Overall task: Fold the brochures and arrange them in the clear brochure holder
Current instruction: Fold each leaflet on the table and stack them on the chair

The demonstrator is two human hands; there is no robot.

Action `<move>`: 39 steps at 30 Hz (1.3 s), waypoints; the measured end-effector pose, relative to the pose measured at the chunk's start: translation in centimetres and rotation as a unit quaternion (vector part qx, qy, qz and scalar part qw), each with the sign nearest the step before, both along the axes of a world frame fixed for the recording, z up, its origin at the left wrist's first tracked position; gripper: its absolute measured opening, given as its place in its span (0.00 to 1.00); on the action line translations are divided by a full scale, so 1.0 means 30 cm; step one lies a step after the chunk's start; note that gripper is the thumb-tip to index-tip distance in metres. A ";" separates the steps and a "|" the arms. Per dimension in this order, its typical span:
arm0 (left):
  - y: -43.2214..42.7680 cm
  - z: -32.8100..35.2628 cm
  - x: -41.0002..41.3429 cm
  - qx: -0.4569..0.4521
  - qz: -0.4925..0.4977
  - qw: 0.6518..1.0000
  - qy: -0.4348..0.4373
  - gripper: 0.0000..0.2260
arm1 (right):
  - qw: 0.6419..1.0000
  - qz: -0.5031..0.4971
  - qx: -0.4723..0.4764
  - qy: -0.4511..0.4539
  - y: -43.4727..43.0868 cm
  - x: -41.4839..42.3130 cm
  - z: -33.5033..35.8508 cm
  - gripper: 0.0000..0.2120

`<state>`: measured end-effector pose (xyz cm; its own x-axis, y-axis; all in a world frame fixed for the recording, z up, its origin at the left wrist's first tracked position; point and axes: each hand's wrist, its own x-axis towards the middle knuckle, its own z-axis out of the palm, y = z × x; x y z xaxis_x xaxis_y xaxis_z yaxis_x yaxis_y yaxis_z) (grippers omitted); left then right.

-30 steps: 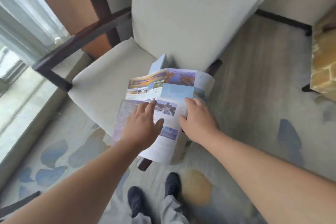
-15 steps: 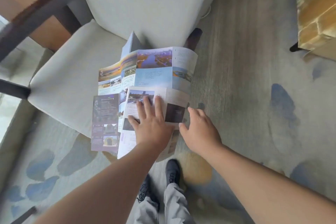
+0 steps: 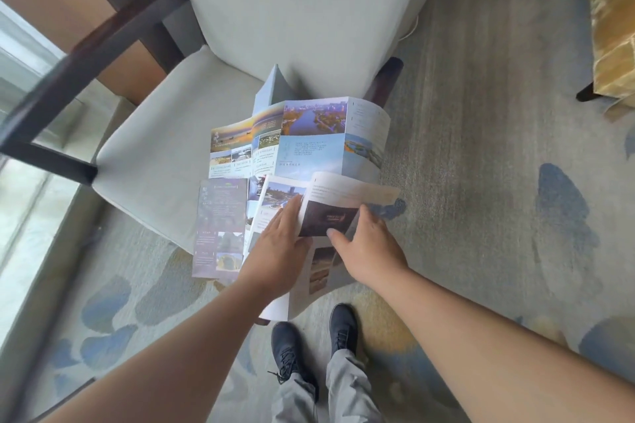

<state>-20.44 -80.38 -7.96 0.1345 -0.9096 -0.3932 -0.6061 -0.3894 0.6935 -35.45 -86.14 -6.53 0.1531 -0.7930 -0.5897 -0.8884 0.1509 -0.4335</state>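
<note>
Right hand (image 3: 372,251) has lifted the brochure (image 3: 326,216) panel; print unreadable.

Print on the brochures (image 3: 299,144) too small & blurred, nothing legible anywhere.

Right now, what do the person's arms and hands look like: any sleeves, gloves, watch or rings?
The left forearm and right forearm are bare as far as the frame shows; no sleeve edge is visible. The left hand and right hand wear no gloves, and no watch, bracelet or ring shows on the sides facing the camera. Below them are grey trousers and dark lace-up shoes.
</note>
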 end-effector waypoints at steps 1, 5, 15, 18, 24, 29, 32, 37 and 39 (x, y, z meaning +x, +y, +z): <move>0.004 0.006 0.008 0.007 0.004 1.000 0.006 0.29 | 1.000 -0.016 0.003 -0.007 -0.001 0.008 -0.003 0.40; 0.025 0.046 0.041 0.020 0.058 0.998 0.021 0.30 | 0.996 -0.081 -0.011 -0.042 -0.027 -0.002 0.004 0.50; 0.028 0.160 0.131 -0.003 0.104 0.994 0.030 0.30 | 0.986 0.094 -0.119 -0.070 -0.284 0.027 0.179 0.09; 0.011 0.223 0.132 -0.057 0.119 0.990 -0.057 0.36 | 0.980 0.128 -0.131 -0.078 -0.299 0.056 0.268 0.06; -0.061 0.396 0.098 -0.170 0.063 0.970 -0.164 0.36 | 0.961 0.222 -0.148 -0.072 -0.315 0.130 0.458 0.10; -0.156 0.506 0.114 -0.158 0.019 0.975 -0.155 0.20 | 0.931 0.296 -0.207 -0.059 -0.299 0.187 0.589 0.08; -0.190 0.558 0.144 -0.163 0.041 0.977 -0.130 0.08 | 0.916 0.320 -0.242 -0.019 -0.293 0.193 0.636 0.10; -0.157 0.616 0.221 -0.155 0.088 0.984 -0.017 0.09 | 0.917 0.247 -0.298 0.096 -0.382 0.127 0.732 0.18; -0.151 0.643 0.233 -0.143 0.125 0.982 0.012 0.15 | 0.944 0.206 -0.259 0.010 -0.407 0.099 0.775 0.15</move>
<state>-13.44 -84.90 11.32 0.3611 -0.9232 -0.1317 -0.4991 -0.3106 0.8089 -32.47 -98.34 16.73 0.5048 -0.8508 -0.1458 -0.8341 -0.4372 -0.3364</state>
